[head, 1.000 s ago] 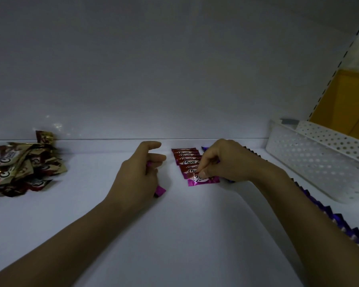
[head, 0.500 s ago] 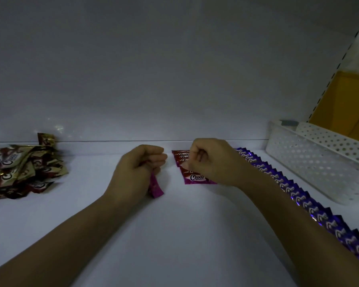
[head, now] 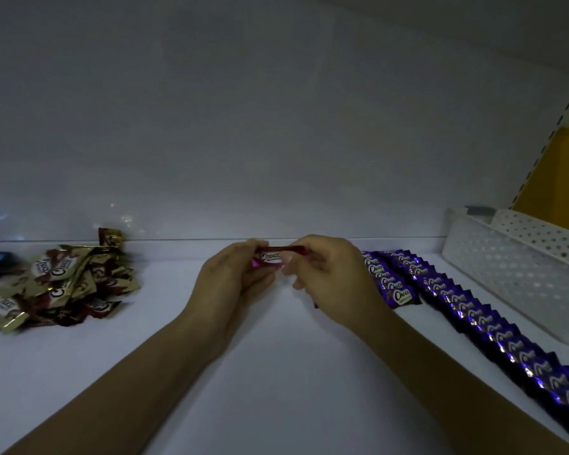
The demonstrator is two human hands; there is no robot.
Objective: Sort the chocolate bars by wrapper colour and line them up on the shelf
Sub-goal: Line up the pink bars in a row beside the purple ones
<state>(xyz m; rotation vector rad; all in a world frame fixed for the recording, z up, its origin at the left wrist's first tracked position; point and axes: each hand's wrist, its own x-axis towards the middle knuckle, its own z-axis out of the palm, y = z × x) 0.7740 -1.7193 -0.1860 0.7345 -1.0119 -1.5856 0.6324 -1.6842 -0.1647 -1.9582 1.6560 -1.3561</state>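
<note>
Fingers of left hand and right hand pinch one red bar (raised above the shelf).

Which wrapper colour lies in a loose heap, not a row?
The gold bars, heaped at the left; the purple bars lie in overlapping rows at the right.

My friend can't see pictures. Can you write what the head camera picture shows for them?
A left hand and a right hand pinch one red chocolate bar between them over a white shelf. A messy heap of gold bars lies on the left; neat rows of purple bars and a white basket sit on the right.
</note>
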